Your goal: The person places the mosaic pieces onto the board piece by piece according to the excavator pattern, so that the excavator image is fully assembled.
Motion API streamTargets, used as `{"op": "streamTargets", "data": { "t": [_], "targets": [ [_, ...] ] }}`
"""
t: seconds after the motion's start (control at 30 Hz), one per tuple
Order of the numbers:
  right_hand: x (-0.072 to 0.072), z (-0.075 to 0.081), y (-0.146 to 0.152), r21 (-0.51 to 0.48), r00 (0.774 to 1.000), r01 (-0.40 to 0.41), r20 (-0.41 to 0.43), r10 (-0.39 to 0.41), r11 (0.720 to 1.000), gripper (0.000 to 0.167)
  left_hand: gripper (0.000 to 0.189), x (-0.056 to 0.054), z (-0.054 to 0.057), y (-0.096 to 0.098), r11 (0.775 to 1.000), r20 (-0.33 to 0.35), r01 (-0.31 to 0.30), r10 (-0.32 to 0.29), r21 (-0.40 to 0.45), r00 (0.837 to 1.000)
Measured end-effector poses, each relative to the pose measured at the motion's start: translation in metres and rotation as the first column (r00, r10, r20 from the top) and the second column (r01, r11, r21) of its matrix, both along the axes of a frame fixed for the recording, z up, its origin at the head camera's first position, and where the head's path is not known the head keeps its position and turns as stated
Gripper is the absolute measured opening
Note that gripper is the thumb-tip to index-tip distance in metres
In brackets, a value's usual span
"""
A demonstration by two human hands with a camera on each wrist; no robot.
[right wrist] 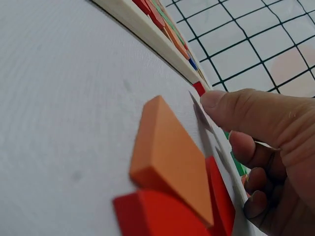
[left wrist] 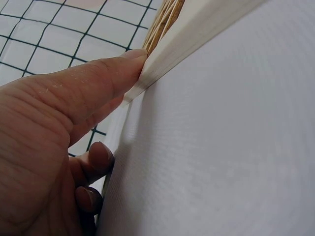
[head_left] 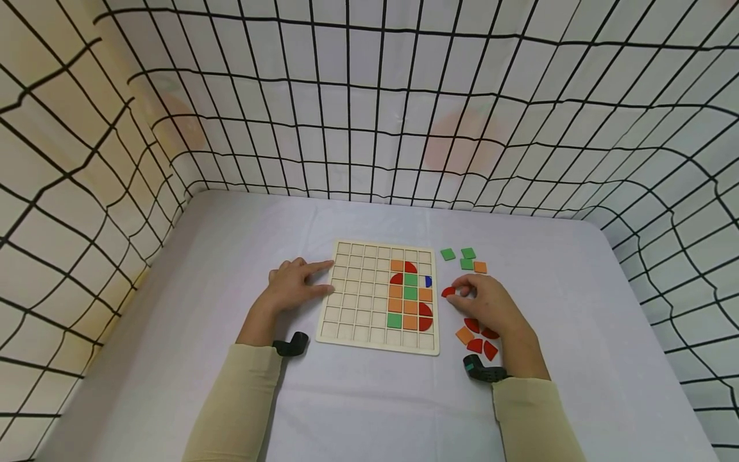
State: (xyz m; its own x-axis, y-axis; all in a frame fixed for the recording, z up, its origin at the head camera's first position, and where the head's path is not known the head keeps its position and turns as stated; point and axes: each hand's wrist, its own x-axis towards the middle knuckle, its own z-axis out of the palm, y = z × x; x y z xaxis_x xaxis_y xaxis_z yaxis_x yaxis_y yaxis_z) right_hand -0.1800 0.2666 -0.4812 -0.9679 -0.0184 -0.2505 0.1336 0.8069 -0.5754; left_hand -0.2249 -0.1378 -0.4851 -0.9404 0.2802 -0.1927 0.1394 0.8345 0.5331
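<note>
Red piece [head_left: 448, 292], pinched by right fingers [head_left: 464, 280] — board [head_left: 362, 295] beside

Bright, diffuse light, soft shadows; the 2 wrist views seem slightly blurred.

Right hand [head_left: 486, 304] pinching; left [head_left: 291, 284] seemingly relaxed.

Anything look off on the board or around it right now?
Yes, one thing: the small blue tile in the right-hand column of the grid board. It is the only blue tile in view and seems to fill only part of its cell. Nothing looks spilled or visibly damaged.
</note>
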Motion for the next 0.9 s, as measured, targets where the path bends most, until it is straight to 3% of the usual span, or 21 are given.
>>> {"op": "streamTargets", "data": {
  "t": [0.3,0.47,0.67,0.9],
  "targets": [
    [0.002,0.01,-0.014,0.001,0.999,-0.018,-0.035,0.018,1.0,0.036,0.065,-0.001,0.0,0.002,1.0,0.002,0.002,-0.002,0.001,1.0],
    [0.003,0.013,-0.033,-0.031,0.994,-0.076,-0.077,0.074,0.997,0.032,0.066,-0.002,-0.001,0.001,1.0,0.001,0.006,-0.006,-0.01,1.0],
    [0.002,0.01,-0.063,-0.011,0.969,-0.194,-0.159,0.19,0.981,0.026,0.066,-0.002,-0.001,0.0,1.0,0.0,0.007,-0.007,-0.02,1.0],
    [0.005,0.005,-0.098,-0.01,0.946,-0.276,-0.181,0.27,0.961,0.027,0.066,-0.001,-0.001,-0.001,1.0,0.0,0.006,-0.006,-0.013,1.0]
  ]
}}
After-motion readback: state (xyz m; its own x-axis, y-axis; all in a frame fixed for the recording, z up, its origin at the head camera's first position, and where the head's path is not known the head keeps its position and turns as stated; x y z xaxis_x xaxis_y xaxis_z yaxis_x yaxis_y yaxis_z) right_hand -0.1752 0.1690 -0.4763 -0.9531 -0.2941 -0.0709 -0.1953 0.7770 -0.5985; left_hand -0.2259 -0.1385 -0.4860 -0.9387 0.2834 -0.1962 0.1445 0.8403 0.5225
